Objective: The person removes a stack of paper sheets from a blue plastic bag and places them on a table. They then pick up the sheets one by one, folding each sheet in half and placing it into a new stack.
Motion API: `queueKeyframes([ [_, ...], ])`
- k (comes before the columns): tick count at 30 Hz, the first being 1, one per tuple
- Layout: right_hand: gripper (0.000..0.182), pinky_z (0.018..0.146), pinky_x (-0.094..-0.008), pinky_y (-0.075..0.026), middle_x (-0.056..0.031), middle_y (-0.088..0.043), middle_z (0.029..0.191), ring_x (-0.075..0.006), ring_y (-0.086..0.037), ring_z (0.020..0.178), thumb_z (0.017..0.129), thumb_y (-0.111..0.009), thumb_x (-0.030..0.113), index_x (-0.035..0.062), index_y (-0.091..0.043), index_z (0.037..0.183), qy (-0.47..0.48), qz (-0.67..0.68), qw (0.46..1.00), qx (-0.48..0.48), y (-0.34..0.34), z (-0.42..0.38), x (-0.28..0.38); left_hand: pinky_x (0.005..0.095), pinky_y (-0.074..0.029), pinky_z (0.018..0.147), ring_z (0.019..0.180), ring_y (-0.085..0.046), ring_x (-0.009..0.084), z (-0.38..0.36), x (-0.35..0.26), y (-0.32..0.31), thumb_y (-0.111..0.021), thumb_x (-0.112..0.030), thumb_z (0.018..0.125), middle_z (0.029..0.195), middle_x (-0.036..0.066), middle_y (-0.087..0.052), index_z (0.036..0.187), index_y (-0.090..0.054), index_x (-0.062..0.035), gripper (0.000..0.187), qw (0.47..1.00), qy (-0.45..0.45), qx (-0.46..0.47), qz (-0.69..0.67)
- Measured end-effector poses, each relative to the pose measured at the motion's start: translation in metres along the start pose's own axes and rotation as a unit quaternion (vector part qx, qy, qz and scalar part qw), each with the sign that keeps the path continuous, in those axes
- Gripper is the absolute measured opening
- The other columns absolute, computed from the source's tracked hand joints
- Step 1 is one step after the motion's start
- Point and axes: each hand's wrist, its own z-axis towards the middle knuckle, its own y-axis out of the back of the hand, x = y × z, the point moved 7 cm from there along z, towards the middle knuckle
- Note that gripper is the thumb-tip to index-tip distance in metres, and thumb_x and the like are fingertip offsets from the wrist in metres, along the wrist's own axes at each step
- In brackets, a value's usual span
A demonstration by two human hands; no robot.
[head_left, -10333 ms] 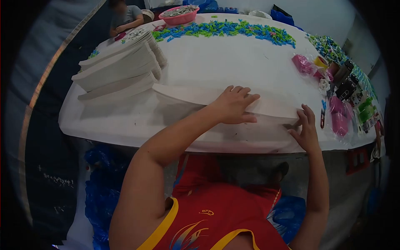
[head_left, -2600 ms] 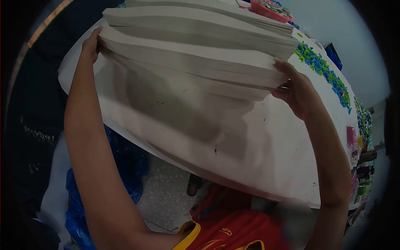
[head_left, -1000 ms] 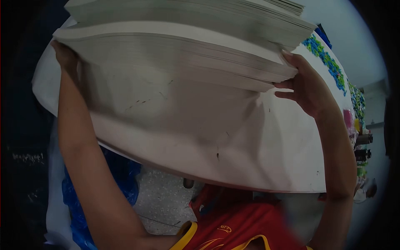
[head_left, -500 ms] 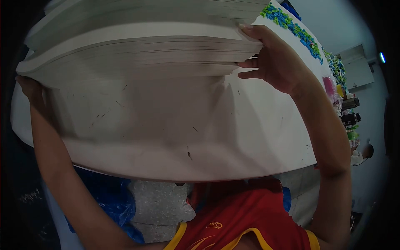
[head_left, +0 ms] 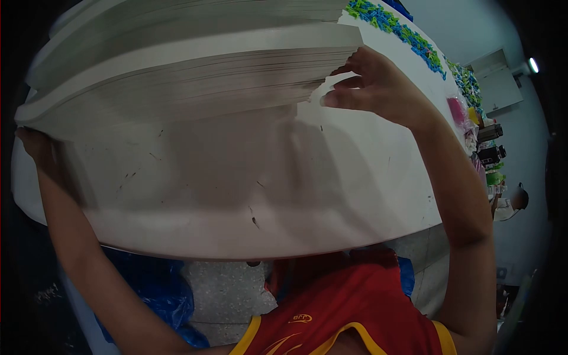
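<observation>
A thick stack of white paper sheets [head_left: 207,83] rests on the white table [head_left: 355,177], its layered edges facing me and its left end curving. At its left corner, my left hand [head_left: 35,145] is closed with its fingertips partly hidden by the paper. My right hand [head_left: 378,89] is at the stack's right end, its fingers apart. Some of them touch the uneven sheet edges, while one finger stands off below. Another paper stack [head_left: 207,21] lies directly behind.
Small blue and green pieces [head_left: 402,32] lie spread along the table's far right side. Pink packaging [head_left: 457,111] and black devices [head_left: 491,154] are beyond the right edge. A person [head_left: 512,204] is at far right. Blue plastic [head_left: 154,290] lies below the table's front edge.
My right hand has loosened from the stack's end, its thumb no longer lying over the top edge. My left hand stays at the left corner. The view has shifted slightly.
</observation>
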Motion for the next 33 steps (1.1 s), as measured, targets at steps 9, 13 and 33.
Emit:
queueKeyframes([
  [9, 0.038, 0.086, -0.0308, -0.053, -0.0045, -0.07, 0.105, -0.0151, -0.066, 0.093, 0.079, -0.079, 0.008, 0.0032, -0.064, 0.114, 0.003, -0.109, 0.994, -0.03, -0.007, 0.017, 0.001, 0.0421, -0.035, 0.109, 0.128, -0.047, 0.0318, 0.002, -0.001, -0.003, -0.008, -0.042, 0.101, 0.137, 0.02, -0.051, 0.134, -0.049, 0.0022, 0.069, 0.998, -0.041, 0.032, 0.039],
  [13, 0.036, 0.086, -0.0309, -0.053, -0.0047, -0.071, 0.101, -0.0151, -0.067, 0.09, 0.079, -0.079, 0.009, 0.0026, -0.065, 0.111, 0.022, -0.133, 0.99, -0.044, -0.004, 0.016, 0.001, 0.0427, -0.034, 0.11, 0.129, -0.046, 0.032, -0.033, -0.048, -0.04, -0.008, -0.041, 0.101, 0.138, 0.02, -0.05, 0.135, -0.048, 0.0017, 0.068, 0.762, -0.072, 0.494, -0.413],
  [33, 0.048, 0.091, -0.0311, -0.051, -0.0051, -0.061, 0.118, -0.0154, -0.06, 0.106, 0.082, -0.075, 0.004, 0.0044, -0.054, 0.125, -0.049, -0.08, 0.994, -0.048, 0.011, -0.022, -0.021, 0.044, -0.031, 0.112, 0.132, -0.043, 0.0364, -0.063, -0.053, -0.04, -0.009, -0.05, 0.1, 0.142, 0.022, -0.045, 0.139, -0.044, 0.0033, 0.075, 0.991, 0.077, -0.061, -0.092],
])
